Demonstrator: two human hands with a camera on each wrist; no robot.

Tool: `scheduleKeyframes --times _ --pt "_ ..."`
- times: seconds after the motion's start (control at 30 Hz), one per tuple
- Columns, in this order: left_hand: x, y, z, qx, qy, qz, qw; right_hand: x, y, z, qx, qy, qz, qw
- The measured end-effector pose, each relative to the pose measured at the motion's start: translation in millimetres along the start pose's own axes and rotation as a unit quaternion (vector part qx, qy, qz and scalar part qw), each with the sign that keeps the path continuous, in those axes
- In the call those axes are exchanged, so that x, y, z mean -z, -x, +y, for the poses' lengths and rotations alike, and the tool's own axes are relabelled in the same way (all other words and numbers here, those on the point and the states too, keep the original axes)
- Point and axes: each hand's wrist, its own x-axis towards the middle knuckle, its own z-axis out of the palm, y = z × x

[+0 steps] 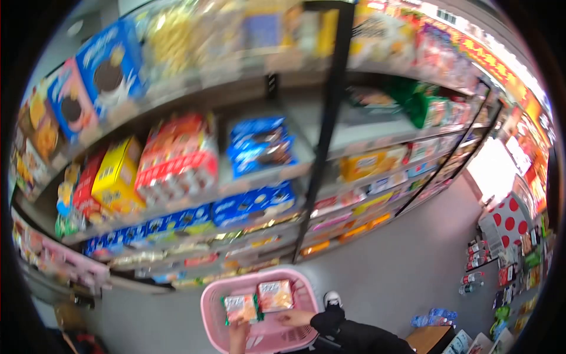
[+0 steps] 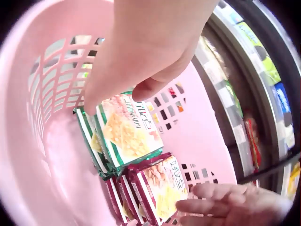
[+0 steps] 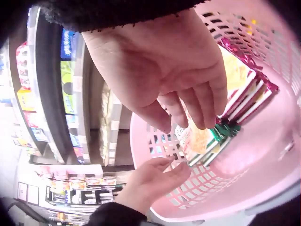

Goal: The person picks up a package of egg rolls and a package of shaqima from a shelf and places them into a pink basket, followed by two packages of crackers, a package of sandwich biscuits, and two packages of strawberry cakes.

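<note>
In the head view, green-edged packs of crackers (image 1: 240, 308) lie beside maroon-edged packs (image 1: 275, 296) inside a pink basket (image 1: 210, 321). My left hand (image 1: 239, 337) is at the near end of the green-edged packs; in the left wrist view its thumb and fingers grip the end of these packs (image 2: 127, 129). My right hand (image 1: 298, 318) holds nothing. Its fingers are extended beside the maroon-edged packs (image 2: 162, 188) in the left wrist view, and hang loosely above the packs in the right wrist view. The palm side of the left hand is hidden.
Shelves with boxed and bagged snacks (image 1: 177, 159) curve along the far side of the basket. A shoe (image 1: 332, 299) stands just right of the basket on the grey floor (image 1: 383, 265). Bottles (image 1: 433, 318) and a cardboard box (image 1: 430, 338) are at the lower right.
</note>
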Motion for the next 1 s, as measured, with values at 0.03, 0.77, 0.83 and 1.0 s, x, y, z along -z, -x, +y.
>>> scheduleKeyframes --times 0.03,0.77,0.83,1.0 --pt "-11.3 11.6 4.4 -0.033 -0.069 -0.026 0.997 15.0 12.9 -5.3 -0.009 0.012 0.006 1.000" --pt "-473.8 68.3 335.2 -0.643 -0.355 -0.081 0.674 485.0 217.3 -159.4 0.246 0.285 0.646 0.664" --pt "-502.6 51.2 353.4 -0.669 -0.373 -0.027 0.642 501.8 205.1 -156.8 0.186 0.307 0.646 0.674" --pt "-545.2 13.4 388.9 -0.529 -0.540 0.084 0.649 516.6 189.0 -155.4 0.103 0.260 0.675 0.682"
